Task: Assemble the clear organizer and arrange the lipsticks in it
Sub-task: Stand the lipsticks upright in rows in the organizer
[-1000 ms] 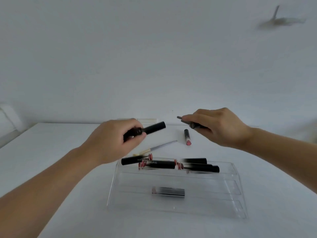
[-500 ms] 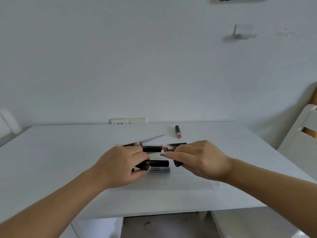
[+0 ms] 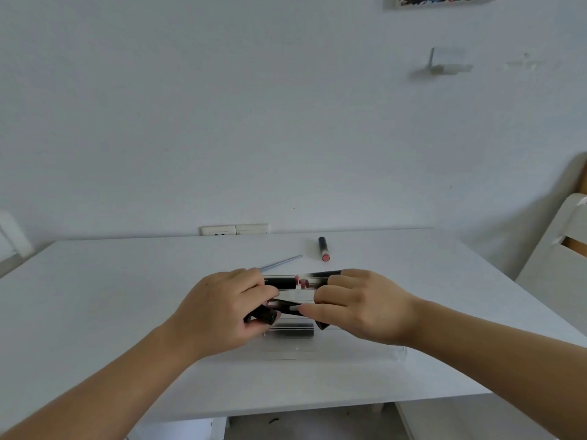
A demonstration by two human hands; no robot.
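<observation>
Two hands are close together over the clear organizer, which sits on the white counter near its front edge; the left hand has its fingers curled round a black lipstick tube, and one end of that tube sticks out under the fingers; the right hand has its fingers curled over another dark tube, and only a small dark end shows under the hand; the two hands almost touch in the middle, above the tray; I cannot tell if the two tubes touch each other.

In the back row of the organizer lie more black lipsticks on their sides, with pink ends showing between the hands; in a nearer row, just below the hands, lies a dark and silver tube; the front wall of the organizer is see-through and hard to make out.

Behind the hands, a thin silver stick lies on the counter, tilted; a bit to the right of it, one loose lipstick lies on the counter with its pink end facing the person, well apart from the tray.

A wall socket sits on the white wall behind the counter; a white chair stands at the right side.
</observation>
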